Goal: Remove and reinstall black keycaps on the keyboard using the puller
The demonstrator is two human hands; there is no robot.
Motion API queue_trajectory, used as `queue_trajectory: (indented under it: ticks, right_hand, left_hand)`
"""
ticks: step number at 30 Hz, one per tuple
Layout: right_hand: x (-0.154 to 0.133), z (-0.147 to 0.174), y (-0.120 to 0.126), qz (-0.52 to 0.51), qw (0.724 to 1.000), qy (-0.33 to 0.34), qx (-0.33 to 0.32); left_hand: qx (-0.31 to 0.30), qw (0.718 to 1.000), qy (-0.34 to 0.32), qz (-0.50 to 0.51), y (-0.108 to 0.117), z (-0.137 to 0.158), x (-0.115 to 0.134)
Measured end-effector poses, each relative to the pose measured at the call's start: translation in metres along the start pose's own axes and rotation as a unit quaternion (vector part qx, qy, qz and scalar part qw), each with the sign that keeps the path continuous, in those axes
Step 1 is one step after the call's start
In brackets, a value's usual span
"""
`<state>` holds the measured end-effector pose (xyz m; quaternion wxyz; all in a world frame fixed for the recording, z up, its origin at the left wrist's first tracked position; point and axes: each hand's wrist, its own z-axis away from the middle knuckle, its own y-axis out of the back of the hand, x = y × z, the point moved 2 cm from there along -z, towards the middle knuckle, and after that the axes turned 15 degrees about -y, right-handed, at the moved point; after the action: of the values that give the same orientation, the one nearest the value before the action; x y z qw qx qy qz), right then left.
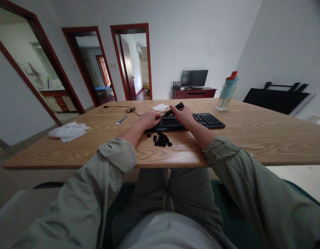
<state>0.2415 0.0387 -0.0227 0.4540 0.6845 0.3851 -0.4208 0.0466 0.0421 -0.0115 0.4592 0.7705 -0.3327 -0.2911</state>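
Observation:
A black computer keyboard (209,120) lies on the wooden table in front of me. My right hand (184,117) is over its middle, with fingers closed round a dark, stick-shaped tool (173,109). That tool slants up to the right, and its exact kind is unclear. At the keyboard's left end, my left hand (149,120) has its fingers curled in over the keys; whatever they pinch is hidden. A small heap of loose black keycaps (162,139) sits between my forearms, nearer the table edge.
White tissues (68,131) lie at the left, another tissue (160,107) behind the keyboard. A small blue-handled brush (121,120) and a coiled cable (130,110) are left of my hands. A water bottle (226,92) stands back right on the wooden table (255,138).

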Motion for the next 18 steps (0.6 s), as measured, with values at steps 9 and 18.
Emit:
queue_trajectory:
  ticks: [9, 18]
  right_hand:
    - [-0.003, 0.0034, 0.0021, 0.015, 1.0, -0.011, 0.005]
    - [-0.0033, 0.0033, 0.0024, 0.008, 1.0, -0.007, 0.009]
  left_hand:
    - [-0.011, 1.0, 0.012, -0.018, 0.0024, 0.0003, 0.004]
    - [-0.012, 1.0, -0.012, -0.001, 0.0001, 0.0005, 0.0052]
